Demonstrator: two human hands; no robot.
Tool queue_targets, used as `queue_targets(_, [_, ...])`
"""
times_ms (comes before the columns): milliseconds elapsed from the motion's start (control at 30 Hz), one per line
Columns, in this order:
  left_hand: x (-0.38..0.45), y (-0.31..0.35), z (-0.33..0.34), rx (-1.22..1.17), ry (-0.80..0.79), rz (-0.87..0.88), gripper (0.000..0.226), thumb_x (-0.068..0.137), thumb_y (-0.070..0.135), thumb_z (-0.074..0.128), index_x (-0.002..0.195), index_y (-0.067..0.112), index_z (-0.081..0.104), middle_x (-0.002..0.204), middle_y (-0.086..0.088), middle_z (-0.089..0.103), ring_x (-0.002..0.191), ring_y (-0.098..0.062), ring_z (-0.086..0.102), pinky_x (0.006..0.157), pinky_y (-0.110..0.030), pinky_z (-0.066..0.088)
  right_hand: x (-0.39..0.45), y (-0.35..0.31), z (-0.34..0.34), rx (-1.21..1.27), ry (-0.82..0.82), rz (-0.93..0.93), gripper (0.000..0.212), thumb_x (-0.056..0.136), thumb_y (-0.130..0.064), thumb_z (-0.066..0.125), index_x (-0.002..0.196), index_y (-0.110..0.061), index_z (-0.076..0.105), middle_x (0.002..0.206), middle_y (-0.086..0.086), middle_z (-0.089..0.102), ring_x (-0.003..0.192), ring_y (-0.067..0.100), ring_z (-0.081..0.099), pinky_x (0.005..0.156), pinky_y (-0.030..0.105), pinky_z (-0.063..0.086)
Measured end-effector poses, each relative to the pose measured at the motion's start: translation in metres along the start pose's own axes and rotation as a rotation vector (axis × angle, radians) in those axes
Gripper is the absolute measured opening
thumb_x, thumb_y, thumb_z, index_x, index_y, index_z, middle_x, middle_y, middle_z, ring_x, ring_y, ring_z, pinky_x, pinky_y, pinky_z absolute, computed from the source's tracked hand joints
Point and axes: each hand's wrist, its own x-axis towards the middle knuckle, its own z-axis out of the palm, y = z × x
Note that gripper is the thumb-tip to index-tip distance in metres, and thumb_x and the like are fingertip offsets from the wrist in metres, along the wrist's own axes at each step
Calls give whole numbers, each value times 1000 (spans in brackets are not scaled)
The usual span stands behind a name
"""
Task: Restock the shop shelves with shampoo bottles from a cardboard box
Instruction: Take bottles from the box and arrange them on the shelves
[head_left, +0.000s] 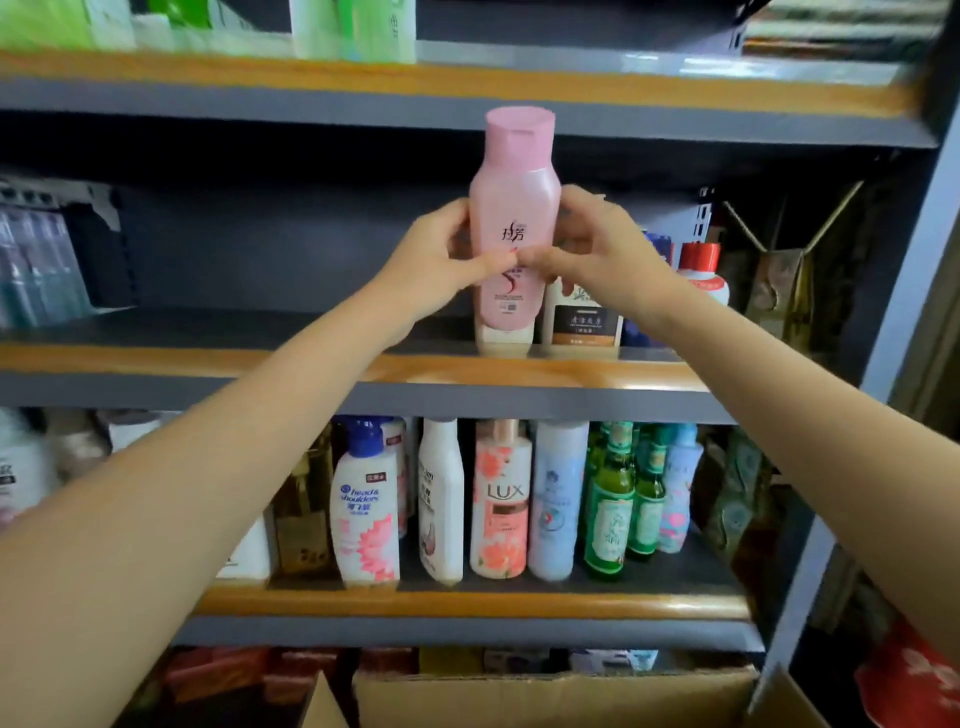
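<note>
A pink shampoo bottle (514, 208) with a pink flip cap stands upright over the middle shelf (208, 358), its base at or just above the shelf board. My left hand (441, 260) grips its left side and my right hand (592, 249) grips its right side, thumbs meeting across the label. To its right on the same shelf stand a white bottle with a dark label (582, 317) and a red-capped bottle (704, 270). The cardboard box (561, 696) sits open at the bottom of the view.
The left part of the middle shelf is bare board. The lower shelf (467, 603) holds several bottles, among them a Head & Shoulders bottle (363, 509), a LUX bottle (501, 499) and green glass bottles (610, 504). A grey upright post (904, 291) bounds the shelves on the right.
</note>
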Motion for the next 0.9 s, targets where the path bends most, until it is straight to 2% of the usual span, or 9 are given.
queue_targets(133, [10,-16,5,6,-33,-71,45,83,14,67,126,14,51,120,-1,62,104,-14,62,77,-25,55,3,18,12,-1,-36,118,37,89,-14,61,122,-6,46,106,13,66,69,10,61,56,22,51])
queue_targets(233, [12,-30,12,22,-26,-121,40,83,15,67,120,12,53,116,-3,63,104,-19,63,76,-28,56,2,29,21,31,-61,206,35,91,-14,58,121,-2,45,106,21,66,68,18,59,60,29,52])
queue_targets(367, [13,-36,18,139,4,-168,44,85,21,66,124,14,49,119,-4,61,103,-21,63,81,-34,56,7,33,29,-6,-17,252,33,93,-23,55,121,-6,47,103,14,65,72,21,60,64,32,53])
queue_targets(467, [12,-40,19,285,-50,-202,50,83,21,68,127,14,44,120,-3,60,97,-17,60,77,-27,51,10,37,36,-37,34,298,37,92,-25,56,122,-6,48,101,6,58,66,17,58,61,29,52])
queue_targets(633, [16,-42,20,396,-50,-201,49,81,25,71,121,12,46,120,-6,61,99,-19,60,76,-27,48,6,43,39,-20,43,352,47,85,-19,66,124,-7,43,100,-1,49,85,19,56,62,26,51])
queue_targets(733, [17,-45,25,420,-28,-210,46,79,28,72,113,11,47,117,-5,61,93,-16,59,73,-26,48,5,43,38,-6,32,360,48,86,-17,66,126,-6,42,101,-2,49,87,19,55,60,22,50])
queue_targets(833, [11,-47,33,462,87,-166,46,78,29,72,111,13,44,116,-5,56,96,-19,58,82,-33,51,-1,40,35,-129,109,286,44,87,-15,64,125,-6,44,107,1,53,85,16,54,64,24,51])
queue_targets(900, [-5,-44,39,517,248,-2,41,82,24,67,114,13,44,116,-3,50,102,-19,53,85,-29,46,-14,37,29,-239,266,148,32,89,-12,58,120,-7,48,110,4,56,77,11,53,70,25,51])
